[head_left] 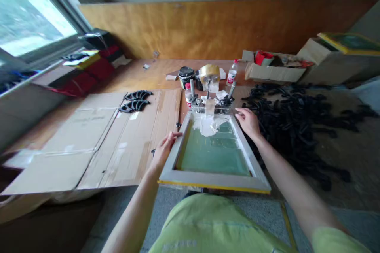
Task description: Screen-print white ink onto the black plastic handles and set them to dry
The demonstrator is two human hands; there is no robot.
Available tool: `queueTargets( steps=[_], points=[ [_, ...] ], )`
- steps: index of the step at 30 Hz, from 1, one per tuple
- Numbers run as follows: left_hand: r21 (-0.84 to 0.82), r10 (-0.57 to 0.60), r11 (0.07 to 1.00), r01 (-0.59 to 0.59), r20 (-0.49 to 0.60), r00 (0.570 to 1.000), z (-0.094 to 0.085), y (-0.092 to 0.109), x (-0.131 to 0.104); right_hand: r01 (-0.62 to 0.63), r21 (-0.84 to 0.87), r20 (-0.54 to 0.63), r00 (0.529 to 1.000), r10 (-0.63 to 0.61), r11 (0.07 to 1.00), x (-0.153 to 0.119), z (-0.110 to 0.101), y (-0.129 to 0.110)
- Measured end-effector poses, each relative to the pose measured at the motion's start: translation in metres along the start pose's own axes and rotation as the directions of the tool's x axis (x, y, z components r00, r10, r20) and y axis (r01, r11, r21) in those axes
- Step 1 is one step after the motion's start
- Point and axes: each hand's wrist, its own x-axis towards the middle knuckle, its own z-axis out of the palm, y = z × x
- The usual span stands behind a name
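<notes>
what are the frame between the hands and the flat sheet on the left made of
Frame: looks like metal, from its dull grey, flat, straight bars; painted wood is possible. Sheet: likely cardboard, matte brown with straight fold lines.

At the near edge of the reddish-brown wooden table point(160, 73), a rectangular light-grey frame point(213, 178), yellow along its front, borders a translucent green mesh point(212, 154) streaked white toward its far end. Near the far edge of the flat tan cardboard point(130, 158) are black curved pieces point(137, 105); toward the table's right edge, a heap of parts point(287, 126) is black. Along the far edge, a wooden board point(184, 27) is mottled orange-brown.
</notes>
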Motion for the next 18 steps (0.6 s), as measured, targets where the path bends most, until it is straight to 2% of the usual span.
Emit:
queueTargets(
  steps=[2,4,7,10,14,16,18],
  points=[
    [-0.008,-0.041,0.999,0.042,0.044,0.998,0.006,-0.029,-0.001,0.141,-0.060,0.064,0.989,-0.137,0.988,0.018,0.027,-0.031],
    [-0.004,-0.061,0.998,0.062,0.069,0.996,0.010,-0.054,0.001,0.222,-0.130,0.164,0.966,-0.200,0.966,0.033,0.050,-0.056],
    [0.018,-0.049,0.999,0.048,0.067,0.997,0.014,-0.079,0.008,0.248,-0.267,0.369,0.919,-0.139,0.931,0.042,0.071,-0.074],
    [0.050,-0.043,0.998,0.040,0.056,0.998,0.013,-0.090,0.015,0.272,-0.357,0.479,0.874,-0.074,0.894,0.041,0.075,-0.076],
    [0.031,-0.066,0.997,0.064,0.074,0.995,0.012,-0.094,0.017,0.234,-0.464,0.414,0.910,-0.024,0.854,0.025,0.073,-0.074],
    [0.023,-0.078,0.997,0.077,0.083,0.994,0.011,-0.094,0.017,0.250,-0.471,0.414,0.910,-0.038,0.846,0.010,0.073,-0.077],
    [0.024,-0.087,0.996,0.085,0.089,0.992,0.011,-0.095,0.016,0.342,-0.407,0.476,0.871,-0.123,0.847,-0.009,0.071,-0.080]
  ],
)
